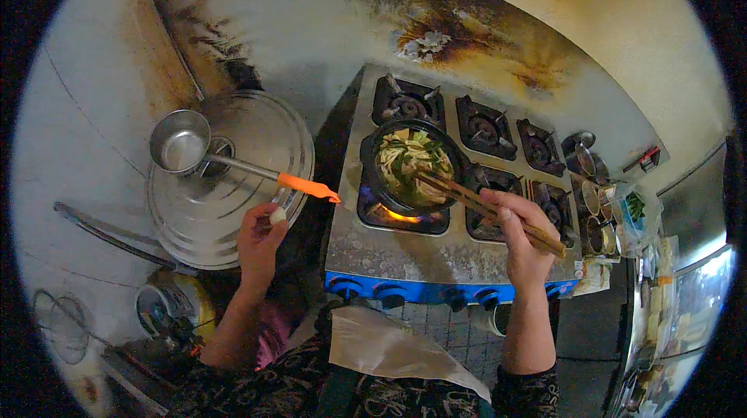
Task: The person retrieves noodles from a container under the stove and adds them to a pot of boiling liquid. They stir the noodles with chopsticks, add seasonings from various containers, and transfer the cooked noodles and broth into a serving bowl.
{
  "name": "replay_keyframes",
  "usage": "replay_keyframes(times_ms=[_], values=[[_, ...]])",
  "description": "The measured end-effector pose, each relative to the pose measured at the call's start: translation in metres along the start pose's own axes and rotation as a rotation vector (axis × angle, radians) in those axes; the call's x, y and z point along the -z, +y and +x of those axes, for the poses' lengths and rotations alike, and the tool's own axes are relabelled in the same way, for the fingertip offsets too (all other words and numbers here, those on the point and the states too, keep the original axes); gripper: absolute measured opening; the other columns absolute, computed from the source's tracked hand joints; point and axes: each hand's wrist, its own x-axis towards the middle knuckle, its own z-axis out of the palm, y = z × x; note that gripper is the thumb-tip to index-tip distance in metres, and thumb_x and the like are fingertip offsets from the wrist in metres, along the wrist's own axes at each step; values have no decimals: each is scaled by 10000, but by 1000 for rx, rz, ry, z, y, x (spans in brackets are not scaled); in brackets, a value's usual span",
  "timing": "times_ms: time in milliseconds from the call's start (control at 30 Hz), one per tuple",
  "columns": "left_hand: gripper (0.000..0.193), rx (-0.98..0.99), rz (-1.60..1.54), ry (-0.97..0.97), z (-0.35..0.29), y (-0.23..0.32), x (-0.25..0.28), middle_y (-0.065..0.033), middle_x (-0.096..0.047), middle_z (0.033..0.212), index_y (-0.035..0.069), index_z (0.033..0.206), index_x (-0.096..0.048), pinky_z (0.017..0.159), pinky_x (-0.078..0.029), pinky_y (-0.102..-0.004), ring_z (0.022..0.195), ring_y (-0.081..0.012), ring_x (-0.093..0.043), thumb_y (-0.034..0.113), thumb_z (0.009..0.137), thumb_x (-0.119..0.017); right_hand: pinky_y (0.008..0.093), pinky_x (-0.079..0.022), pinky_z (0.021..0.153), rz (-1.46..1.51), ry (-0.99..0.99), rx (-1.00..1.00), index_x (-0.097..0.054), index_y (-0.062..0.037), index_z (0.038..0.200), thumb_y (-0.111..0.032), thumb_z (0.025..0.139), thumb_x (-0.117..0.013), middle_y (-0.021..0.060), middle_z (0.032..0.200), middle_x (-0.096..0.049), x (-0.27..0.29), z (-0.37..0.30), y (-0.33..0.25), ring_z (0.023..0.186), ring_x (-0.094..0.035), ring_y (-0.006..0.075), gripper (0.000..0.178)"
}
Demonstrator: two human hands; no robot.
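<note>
A black pot [375, 177] of soup sits over a lit burner on the stove's near left, with greens and pale strips of food [408, 155] in its broth. My right hand [523, 235] grips a pair of long wooden chopsticks [467, 198], whose tips reach into the food at the pot's right side. Left of the stove, my left hand [261, 240] is closed with a small white piece [278, 216] between its fingertips; its kind cannot be made out. The hand is above the edge of a large metal lid.
A steel ladle pan [180, 142] with an orange handle [307, 186] lies on the large round lid [257, 118], its handle pointing toward the stove [366, 251]. Bare burners [486, 128] stand behind and right of the pot. Containers [595, 219] line the stove's right side.
</note>
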Motion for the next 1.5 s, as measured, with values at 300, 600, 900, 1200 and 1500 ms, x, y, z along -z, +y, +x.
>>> replay_keyframes(times_ms=[300,600,900,1200,1500], values=[[279,17,21,-34,3,3,-2,-15,-514,878,40,997,-485,703,-407,-202,774,-82,-491,21,735,-576,301,-456,696,-131,-270,-2,-615,-15,823,-9,703,-588,109,845,-622,16,-1,-32,770,-592,209,123],[282,-23,10,-77,10,2,-8,-22,-512,905,38,1003,-483,709,-407,-202,785,-86,-498,24,738,-576,329,-471,692,-459,-436,405,-593,-37,845,-11,661,-621,95,859,-604,-9,-2,-14,783,-574,243,188],[278,3,-20,-67,12,-1,-7,-24,-514,888,38,992,-487,721,-409,-220,790,-98,-493,26,729,-576,339,-471,698,-368,-459,460,-603,-24,819,-87,709,-582,120,893,-605,22,5,1,783,-584,253,128],[285,-23,-7,-107,16,-6,-8,-14,-508,870,48,999,-487,696,-408,-207,757,-80,-490,26,731,-584,271,-456,729,-171,6,-152,-591,18,894,-69,792,-503,113,885,-600,62,7,-26,820,-569,176,161],[276,-7,-2,-113,19,-4,-12,-9,-508,848,53,986,-493,674,-401,-206,745,-77,-483,52,730,-596,314,-483,667,326,300,-245,-535,24,975,-131,814,-501,170,934,-580,23,-9,65,839,-574,233,226]])
